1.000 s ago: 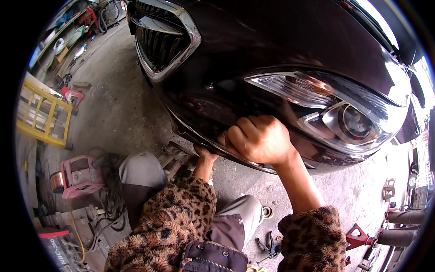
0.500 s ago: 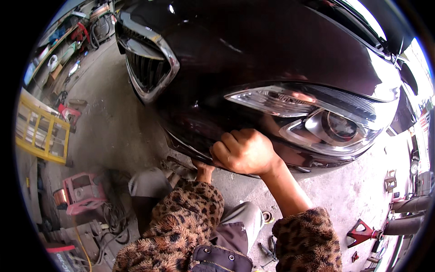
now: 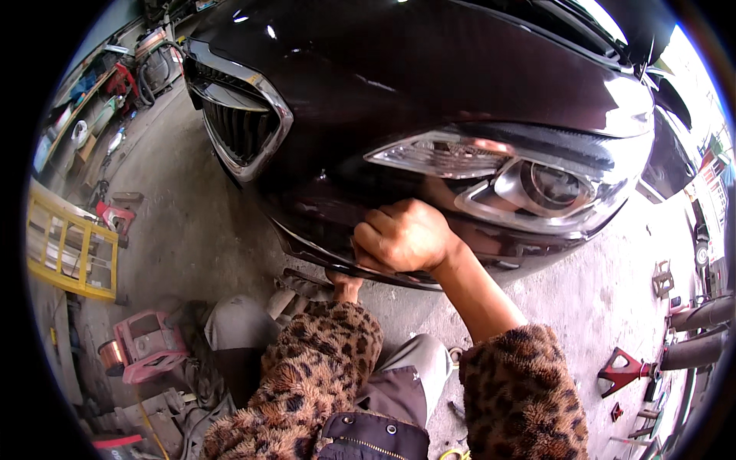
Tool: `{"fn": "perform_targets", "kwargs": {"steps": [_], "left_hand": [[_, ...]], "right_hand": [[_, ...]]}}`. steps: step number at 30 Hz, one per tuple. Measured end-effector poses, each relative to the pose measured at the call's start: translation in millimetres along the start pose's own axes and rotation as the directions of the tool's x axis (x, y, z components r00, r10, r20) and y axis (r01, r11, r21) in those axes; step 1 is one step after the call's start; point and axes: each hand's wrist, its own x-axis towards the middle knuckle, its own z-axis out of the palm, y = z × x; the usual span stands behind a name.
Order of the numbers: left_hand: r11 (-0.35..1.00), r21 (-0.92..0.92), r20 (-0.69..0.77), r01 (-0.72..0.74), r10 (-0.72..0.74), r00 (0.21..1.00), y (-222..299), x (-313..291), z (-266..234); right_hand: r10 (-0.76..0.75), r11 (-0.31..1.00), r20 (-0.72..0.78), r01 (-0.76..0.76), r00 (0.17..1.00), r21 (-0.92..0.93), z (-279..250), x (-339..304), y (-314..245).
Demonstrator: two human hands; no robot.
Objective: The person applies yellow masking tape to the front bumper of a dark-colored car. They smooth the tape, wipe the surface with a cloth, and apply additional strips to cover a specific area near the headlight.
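A dark maroon car front fills the upper view, with its bumper right before me. My right hand is closed in a fist against the lower bumper, below the headlight. Anything inside that fist is hidden. Reaching under the bumper's bottom edge is my left hand; only its wrist and back show, its fingers being out of sight. A dark metal piece lies just left of that hand. Both my arms wear fuzzy leopard-print sleeves.
The chrome-framed grille is at the upper left. A yellow metal frame and a pink machine with a copper-coloured coil stand left on the concrete floor. On the right are a red jack stand and dark cylinders.
The view has shifted slightly, so the car appears a little further left and higher. My fist stays at the same part of the bumper, and my left hand remains beneath it.
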Motion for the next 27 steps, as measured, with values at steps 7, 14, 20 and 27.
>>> {"fn": "perform_targets", "kwargs": {"steps": [7, 14, 20, 27], "left_hand": [[0.998, 0.031, -0.024, 0.047, -0.047, 0.999, -4.5, 0.9, -11.3], [0.994, 0.061, -0.058, 0.094, -0.091, 0.994, -9.8, 4.5, -20.6], [0.986, 0.097, -0.094, 0.132, -0.123, 0.988, -8.4, 12.1, -27.2], [0.977, 0.106, -0.121, 0.187, -0.174, 0.977, -15.0, 15.1, -32.5]], "right_hand": [[-0.023, 0.999, 0.050, 0.025, 0.999, -0.042, 3.4, -10.4, 2.0], [0.035, 0.997, 0.046, -0.032, 0.998, -0.063, 2.4, -9.9, -6.1], [0.048, 0.998, -0.068, -0.051, 0.997, -0.042, -0.8, -7.6, -6.4], [-0.004, 0.960, -0.247, -0.066, 0.969, -0.271, -6.0, -13.2, 2.0]]}}
